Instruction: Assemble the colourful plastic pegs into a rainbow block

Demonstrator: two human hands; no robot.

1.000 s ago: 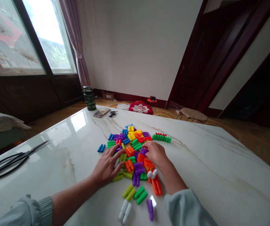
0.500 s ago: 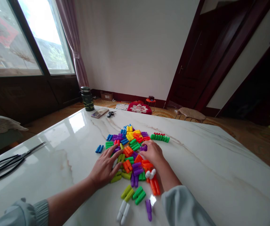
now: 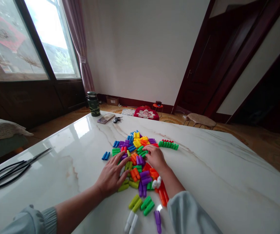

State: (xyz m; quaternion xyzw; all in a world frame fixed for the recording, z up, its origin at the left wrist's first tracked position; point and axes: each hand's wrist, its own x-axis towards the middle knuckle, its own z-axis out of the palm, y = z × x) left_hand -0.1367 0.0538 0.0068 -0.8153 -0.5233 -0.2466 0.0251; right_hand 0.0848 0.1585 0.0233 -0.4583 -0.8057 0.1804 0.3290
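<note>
A heap of coloured plastic blocks lies in the middle of a white marble table. My left hand rests flat on the heap's near-left edge, fingers spread over lime and white pieces. My right hand lies on the heap's right side, fingers curled down onto purple and green blocks. A joined row of green blocks with red tips sits just beyond my right hand. Loose pieces lie nearer me: a lime pair, a green pair, a white pair, a purple one.
Black scissors lie at the table's left edge. At the far corner stand a camouflage-patterned flask, a phone and keys. A blue pair lies left of the heap. A red cushion and a stool are on the floor.
My right hand has slid a little leftward and farther onto the heap, over purple blocks. My left hand has stayed at the heap's near-left edge. The camera has shifted slightly.
</note>
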